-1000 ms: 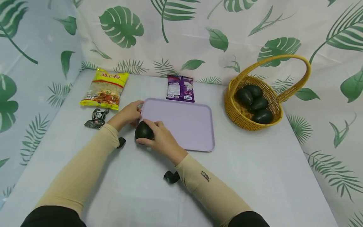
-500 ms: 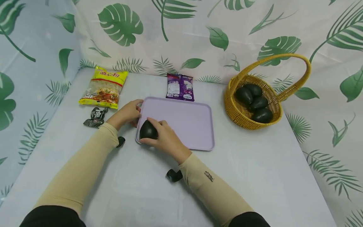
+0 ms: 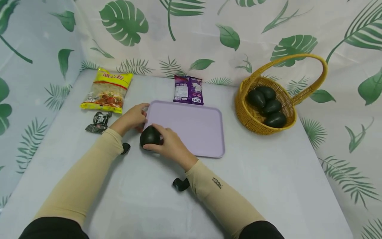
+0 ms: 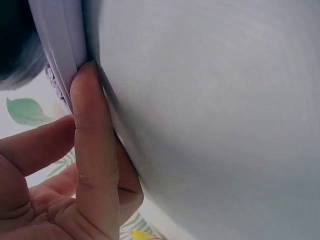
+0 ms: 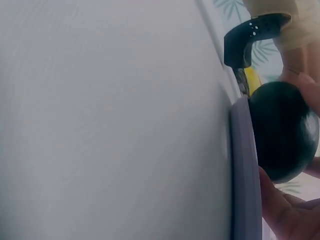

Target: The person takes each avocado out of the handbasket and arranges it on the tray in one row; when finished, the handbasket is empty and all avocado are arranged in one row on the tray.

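My right hand (image 3: 171, 144) grips a dark green avocado (image 3: 149, 135) between thumb and fingers, over the near left corner of a lilac tray (image 3: 194, 127). In the right wrist view the avocado (image 5: 282, 130) sits right at the tray's rim (image 5: 245, 170), with fingertips on both sides of it. My left hand (image 3: 132, 118) holds the tray's left edge near its far corner. Seen from the left wrist, one straight digit (image 4: 92, 135) meets the low outer side of the rim, and another bends in beside it from above.
A wicker basket (image 3: 247, 116) with a tall handle holds several avocados at the right. Behind the tray lies a purple snack packet (image 3: 188, 90). A yellow bag of macaroni (image 3: 107, 91) and a small black packet (image 3: 99, 122) lie at the left.
The right hand has carried the avocado slightly right and then back left, to the tray's corner. The left hand stays at the tray's edge. The whole head view has shifted a little.
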`<control>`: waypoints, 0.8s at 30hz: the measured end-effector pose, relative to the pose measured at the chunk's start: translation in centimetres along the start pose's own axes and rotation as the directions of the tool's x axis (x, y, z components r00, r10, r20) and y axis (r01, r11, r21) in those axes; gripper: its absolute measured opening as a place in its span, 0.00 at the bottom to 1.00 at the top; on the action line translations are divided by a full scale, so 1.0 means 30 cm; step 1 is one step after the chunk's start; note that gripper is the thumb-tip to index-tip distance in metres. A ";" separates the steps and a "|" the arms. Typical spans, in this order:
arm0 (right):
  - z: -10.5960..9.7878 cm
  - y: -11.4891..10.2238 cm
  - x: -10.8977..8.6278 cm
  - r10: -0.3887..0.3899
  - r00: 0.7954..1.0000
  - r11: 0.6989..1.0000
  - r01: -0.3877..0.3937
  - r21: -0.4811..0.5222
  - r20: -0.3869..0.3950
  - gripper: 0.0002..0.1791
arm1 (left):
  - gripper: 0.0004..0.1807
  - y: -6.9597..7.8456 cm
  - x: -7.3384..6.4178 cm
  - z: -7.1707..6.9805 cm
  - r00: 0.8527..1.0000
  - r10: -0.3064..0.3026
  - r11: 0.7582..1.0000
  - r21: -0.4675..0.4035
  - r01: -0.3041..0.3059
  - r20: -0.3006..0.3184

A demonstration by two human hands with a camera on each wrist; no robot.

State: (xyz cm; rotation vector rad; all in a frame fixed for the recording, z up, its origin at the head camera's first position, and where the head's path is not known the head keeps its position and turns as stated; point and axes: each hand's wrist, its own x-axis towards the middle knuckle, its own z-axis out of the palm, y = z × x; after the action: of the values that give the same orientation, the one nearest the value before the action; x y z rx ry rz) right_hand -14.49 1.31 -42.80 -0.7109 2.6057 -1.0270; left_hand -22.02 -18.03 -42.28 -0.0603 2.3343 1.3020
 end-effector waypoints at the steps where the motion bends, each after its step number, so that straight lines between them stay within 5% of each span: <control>1: -0.001 0.004 0.000 -0.008 1.000 1.000 0.008 0.003 -0.003 0.45 | 0.41 -0.001 0.000 -0.001 1.000 0.000 1.000 -0.001 0.000 -0.003; 16: -0.037 0.033 -0.025 0.013 1.000 1.000 -0.013 -0.012 0.000 0.51 | 0.41 0.002 -0.003 0.004 1.000 -0.007 1.000 -0.013 0.007 -0.001; 24: -0.139 0.068 -0.068 0.017 0.999 1.000 -0.017 0.002 -0.046 0.50 | 0.41 -0.001 -0.001 0.003 1.000 -0.014 1.000 -0.013 0.014 0.000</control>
State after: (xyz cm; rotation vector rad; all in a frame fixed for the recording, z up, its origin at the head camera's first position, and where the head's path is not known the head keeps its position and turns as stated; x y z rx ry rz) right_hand -15.14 6.05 -41.11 -0.6709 2.6453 -1.0520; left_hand -21.95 -17.97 -42.32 -0.0798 2.3215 1.3103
